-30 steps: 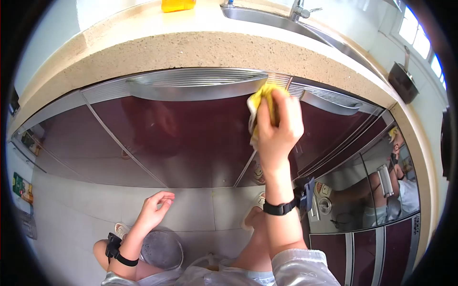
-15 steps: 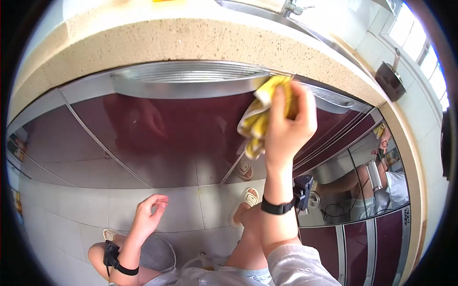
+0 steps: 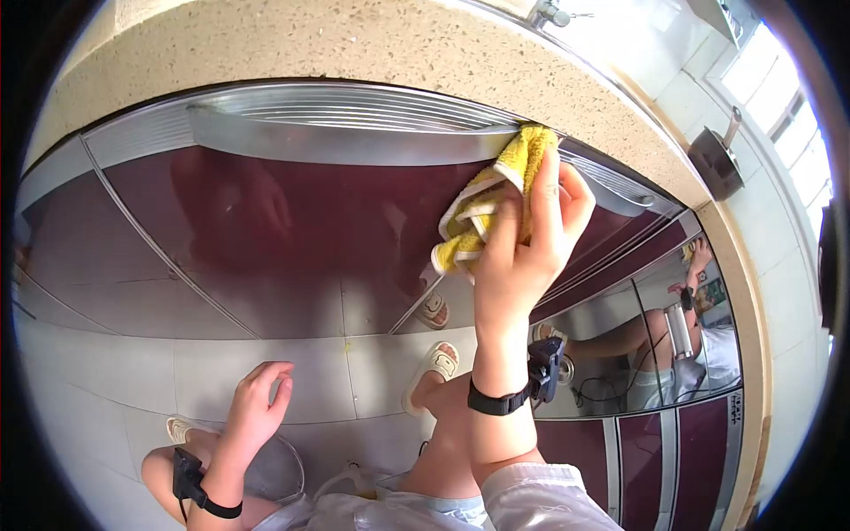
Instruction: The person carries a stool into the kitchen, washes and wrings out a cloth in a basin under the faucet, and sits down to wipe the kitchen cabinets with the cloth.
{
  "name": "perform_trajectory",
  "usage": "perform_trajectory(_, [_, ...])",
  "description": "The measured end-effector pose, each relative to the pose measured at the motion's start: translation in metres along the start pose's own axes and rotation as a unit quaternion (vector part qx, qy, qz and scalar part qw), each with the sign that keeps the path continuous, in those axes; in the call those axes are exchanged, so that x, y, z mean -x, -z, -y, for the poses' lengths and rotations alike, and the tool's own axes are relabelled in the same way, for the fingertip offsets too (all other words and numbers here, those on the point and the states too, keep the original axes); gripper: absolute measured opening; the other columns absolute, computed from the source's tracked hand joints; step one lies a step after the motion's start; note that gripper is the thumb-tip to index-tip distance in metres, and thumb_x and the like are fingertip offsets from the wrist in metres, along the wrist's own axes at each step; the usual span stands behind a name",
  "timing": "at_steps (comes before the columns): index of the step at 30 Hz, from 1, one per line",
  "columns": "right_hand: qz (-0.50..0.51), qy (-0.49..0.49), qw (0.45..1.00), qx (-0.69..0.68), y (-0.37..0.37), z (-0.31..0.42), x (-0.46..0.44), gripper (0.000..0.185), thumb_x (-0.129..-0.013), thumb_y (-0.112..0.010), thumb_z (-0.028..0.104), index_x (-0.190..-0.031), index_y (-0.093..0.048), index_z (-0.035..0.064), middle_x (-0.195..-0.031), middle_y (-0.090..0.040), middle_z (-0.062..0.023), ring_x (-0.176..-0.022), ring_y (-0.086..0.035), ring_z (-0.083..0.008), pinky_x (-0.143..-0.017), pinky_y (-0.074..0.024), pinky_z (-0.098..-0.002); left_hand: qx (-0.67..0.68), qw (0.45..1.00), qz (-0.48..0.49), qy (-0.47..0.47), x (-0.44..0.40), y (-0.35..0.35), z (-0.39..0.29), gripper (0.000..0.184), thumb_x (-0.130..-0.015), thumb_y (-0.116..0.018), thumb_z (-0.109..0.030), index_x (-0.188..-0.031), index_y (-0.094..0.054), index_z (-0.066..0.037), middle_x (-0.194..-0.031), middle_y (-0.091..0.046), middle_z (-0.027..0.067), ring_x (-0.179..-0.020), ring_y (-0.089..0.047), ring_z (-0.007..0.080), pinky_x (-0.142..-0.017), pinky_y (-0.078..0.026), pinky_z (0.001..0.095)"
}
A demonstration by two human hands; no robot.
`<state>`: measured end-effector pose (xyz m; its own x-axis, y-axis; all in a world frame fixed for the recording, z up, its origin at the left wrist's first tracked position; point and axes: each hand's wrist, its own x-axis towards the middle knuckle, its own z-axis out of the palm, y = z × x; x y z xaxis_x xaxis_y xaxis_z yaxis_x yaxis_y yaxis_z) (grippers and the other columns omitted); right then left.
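Note:
My right hand (image 3: 522,257) grips a yellow cloth (image 3: 478,212) with white edging. Its fingers press the bunched cloth against the metal strip at the top of a glossy dark red cabinet front (image 3: 301,230), just right of the long metal handle (image 3: 345,144). Part of the cloth hangs down below the fingers. My left hand (image 3: 260,405) hovers over my lap with nothing in it, fingers loosely bent and thumb apart from them.
Above the cabinet runs a speckled beige countertop (image 3: 354,53), with a tap (image 3: 553,13) behind it. A dark pot (image 3: 715,164) stands at the far right. A mirror-like appliance door (image 3: 611,354) is to my right. Tiled floor (image 3: 305,372) lies below, with my sandal (image 3: 434,372) on it.
The cabinet sits slightly higher and further left in view. My right hand keeps hold of the cloth, its top end now up at the strip under the countertop. The left hand stays empty.

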<state>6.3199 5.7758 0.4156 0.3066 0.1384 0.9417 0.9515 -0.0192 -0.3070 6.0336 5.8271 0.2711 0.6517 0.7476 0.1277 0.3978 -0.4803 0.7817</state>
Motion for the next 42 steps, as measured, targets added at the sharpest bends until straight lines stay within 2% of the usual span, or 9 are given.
perform_trajectory(6, [0.228,-0.039,0.969,0.083,0.049,0.026,-0.022,0.051,-0.070,-0.054,-0.013,-0.116,-0.062,0.0066,-0.105,-0.051,-0.0164,-0.098,-0.054,-0.0311,-0.089,-0.0435,-0.0348,-0.021,1.000,0.001,-0.010,0.002,0.003,0.000,0.019,-0.082,-0.057,0.000,-0.101,-0.061,0.001,-0.092,-0.064,0.0162,-0.085,-0.064,0.0297,-0.078,-0.050,0.0349])
perform_trajectory(12, [0.115,-0.010,0.989,0.092,0.031,0.021,-0.021,0.051,-0.070,-0.052,-0.015,-0.117,-0.060,0.0043,-0.110,-0.048,-0.0170,-0.102,-0.052,-0.0327,-0.090,-0.0428,-0.0370,-0.024,0.999,0.012,-0.018,0.000,0.001,-0.001,0.020,-0.082,-0.057,0.000,-0.102,-0.060,0.002,-0.092,-0.064,0.0163,-0.085,-0.064,0.0296,-0.078,-0.050,0.0351])
perform_trajectory(18, [0.253,-0.034,0.966,0.035,0.057,0.014,-0.028,0.046,-0.069,-0.052,-0.014,-0.110,-0.063,0.0031,-0.104,-0.051,-0.0160,-0.095,-0.055,-0.0330,-0.085,-0.0451,-0.0360,-0.004,1.000,0.013,-0.017,-0.002,-0.004,0.006,0.021,-0.081,-0.057,0.002,-0.101,-0.060,0.002,-0.091,-0.065,0.0154,-0.085,-0.064,0.0274,-0.078,-0.050,0.0339])
perform_trajectory(22, [0.082,-0.001,0.996,0.046,0.031,0.003,-0.018,0.045,-0.075,-0.052,-0.013,-0.116,-0.059,0.0018,-0.108,-0.050,-0.0174,-0.098,-0.053,-0.0318,-0.087,-0.0441,-0.0350,-0.011,1.000,0.019,-0.021,-0.001,-0.007,0.006,0.020,-0.081,-0.057,0.002,-0.101,-0.060,0.002,-0.091,-0.065,0.0154,-0.084,-0.065,0.0268,-0.078,-0.050,0.0336])
perform_trajectory(26, [0.225,-0.056,0.973,0.023,0.050,0.019,-0.023,0.042,-0.073,-0.055,-0.012,-0.113,-0.061,0.0021,-0.106,-0.051,-0.0169,-0.099,-0.054,-0.0330,-0.087,-0.0446,-0.0352,-0.009,1.000,0.014,-0.025,-0.002,-0.010,0.008,0.019,-0.082,-0.057,0.001,-0.101,-0.060,0.002,-0.092,-0.065,0.0158,-0.084,-0.065,0.0269,-0.078,-0.050,0.0336])
perform_trajectory(30, [0.099,-0.045,0.994,0.016,0.037,0.010,-0.023,0.042,-0.074,-0.053,-0.012,-0.114,-0.060,0.0004,-0.107,-0.051,-0.0170,-0.098,-0.055,-0.0328,-0.087,-0.0446,-0.0344,-0.011,1.000,0.016,-0.022,-0.003,-0.010,0.009,0.019,-0.082,-0.057,0.001,-0.101,-0.060,0.003,-0.092,-0.065,0.0161,-0.085,-0.065,0.0272,-0.078,-0.050,0.0339])
perform_trajectory(34, [0.216,-0.052,0.975,0.025,0.045,0.023,-0.027,0.035,-0.075,-0.054,-0.010,-0.108,-0.062,-0.0001,-0.104,-0.054,-0.0164,-0.092,-0.058,-0.0317,-0.082,-0.0462,-0.0348,-0.011,1.000,0.019,-0.022,-0.003,-0.008,0.005,0.019,-0.082,-0.057,0.001,-0.101,-0.060,0.003,-0.092,-0.065,0.0164,-0.086,-0.065,0.0276,-0.079,-0.050,0.0340])
perform_trajectory(37, [0.294,-0.087,0.950,-0.057,0.060,0.016,-0.033,0.022,-0.081,-0.058,-0.004,-0.102,-0.062,-0.0039,-0.091,-0.056,-0.0100,-0.080,-0.055,-0.0180,-0.071,-0.0438,-0.0254,-0.013,0.999,0.027,-0.011,-0.003,-0.007,0.007,0.020,-0.082,-0.057,0.001,-0.101,-0.060,0.003,-0.093,-0.065,0.0167,-0.086,-0.064,0.0282,-0.079,-0.050,0.0341])
perform_trajectory(42, [0.337,-0.220,0.915,0.016,0.071,0.016,-0.040,0.016,-0.088,-0.059,0.013,-0.088,-0.059,-0.0032,-0.077,-0.055,-0.0141,-0.065,-0.054,-0.0261,-0.063,-0.0440,-0.0345,-0.026,0.999,0.019,-0.033,-0.003,-0.005,0.009,0.019,-0.083,-0.056,-0.002,-0.101,-0.060,0.001,-0.093,-0.064,0.0167,-0.085,-0.063,0.0330,-0.077,-0.050,0.0392])
